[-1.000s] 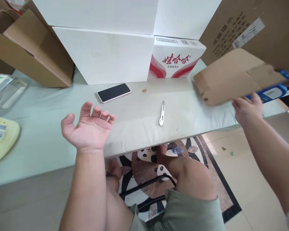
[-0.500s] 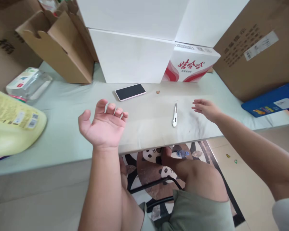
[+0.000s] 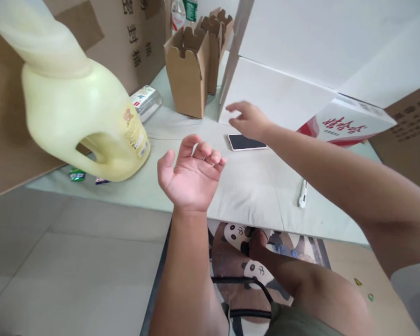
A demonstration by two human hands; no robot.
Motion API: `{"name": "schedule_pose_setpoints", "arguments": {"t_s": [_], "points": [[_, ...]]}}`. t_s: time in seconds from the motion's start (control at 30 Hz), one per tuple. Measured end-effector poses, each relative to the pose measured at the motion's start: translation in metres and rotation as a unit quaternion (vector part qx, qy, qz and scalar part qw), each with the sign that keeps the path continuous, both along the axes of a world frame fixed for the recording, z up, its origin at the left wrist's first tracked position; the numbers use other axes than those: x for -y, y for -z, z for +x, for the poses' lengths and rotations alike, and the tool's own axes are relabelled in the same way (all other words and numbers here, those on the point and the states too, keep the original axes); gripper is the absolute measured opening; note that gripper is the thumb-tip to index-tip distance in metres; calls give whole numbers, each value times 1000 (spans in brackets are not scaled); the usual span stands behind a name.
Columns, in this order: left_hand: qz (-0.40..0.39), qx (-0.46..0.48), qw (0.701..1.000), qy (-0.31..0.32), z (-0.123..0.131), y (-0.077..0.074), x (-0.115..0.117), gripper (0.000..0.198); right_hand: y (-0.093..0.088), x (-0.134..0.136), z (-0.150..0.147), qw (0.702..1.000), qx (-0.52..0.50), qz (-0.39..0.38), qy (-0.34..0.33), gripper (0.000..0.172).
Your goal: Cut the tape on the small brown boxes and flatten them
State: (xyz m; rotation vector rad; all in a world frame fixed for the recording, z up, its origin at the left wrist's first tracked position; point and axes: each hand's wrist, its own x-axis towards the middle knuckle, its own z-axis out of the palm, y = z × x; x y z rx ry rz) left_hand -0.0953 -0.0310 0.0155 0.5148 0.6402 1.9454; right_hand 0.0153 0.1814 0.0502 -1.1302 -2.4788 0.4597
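My left hand point(image 3: 193, 175) is raised palm up above the front of the table, its fingers loosely curled and apart, with nothing in it. Stretched out across the table, my right hand point(image 3: 248, 120) hangs above the smartphone point(image 3: 244, 143), fingers apart and holding nothing. The phone lies screen up, its right end partly behind my right forearm. A white utility knife point(image 3: 303, 195) rests on the cloth below that forearm, its tip end hidden by the arm. Left of my hands stand open brown cardboard boxes point(image 3: 185, 84).
A large pale yellow jug point(image 3: 73, 107) stands at the left, beside a clear pack with a printed lid point(image 3: 147, 103). White boxes point(image 3: 273, 91) line the back, with a red-and-white carton point(image 3: 348, 122) at the right. Small wrappers point(image 3: 77, 174) lie near the table's left edge.
The view has swung to the left. My right hand has moved left from beyond the utility knife to above the phone. My left hand keeps its open, palm-up pose.
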Motion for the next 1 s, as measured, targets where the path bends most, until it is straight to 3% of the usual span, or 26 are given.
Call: {"name": "schedule_pose_setpoints", "arguments": {"t_s": [0.1,0.2,0.3,0.4,0.53,0.67,0.73,0.8,0.87,1.0], "points": [[-10,-12,1000,2,-3,-1,-1,48,-25,-6,-73,988,72,120,-63,41],[-14,-20,1000,4,-5,-1,-3,52,-46,-11,-121,980,122,145,-65,34],[-5,-24,1000,15,-7,-2,-3,57,-54,-18,-141,979,172,108,-7,28],[3,-18,1000,21,-7,-5,-1,52,-50,-19,-135,980,167,106,15,30],[0,4,1000,11,-6,-8,4,47,-43,3,-94,982,112,155,-2,27],[18,27,999,-20,-3,-5,2,40,-37,55,-12,985,-22,172,22,20],[-30,-32,995,-88,-1,-1,-3,33,-28,90,40,978,-103,181,29,20],[-97,-137,972,-167,2,5,-9,21,-13,128,94,958,-178,218,58,22],[-121,-218,948,-199,8,9,-15,22,5,163,142,935,-230,250,102,23],[-35,-295,949,-104,28,13,-21,35,39,205,199,895,-258,307,197,21]]}}
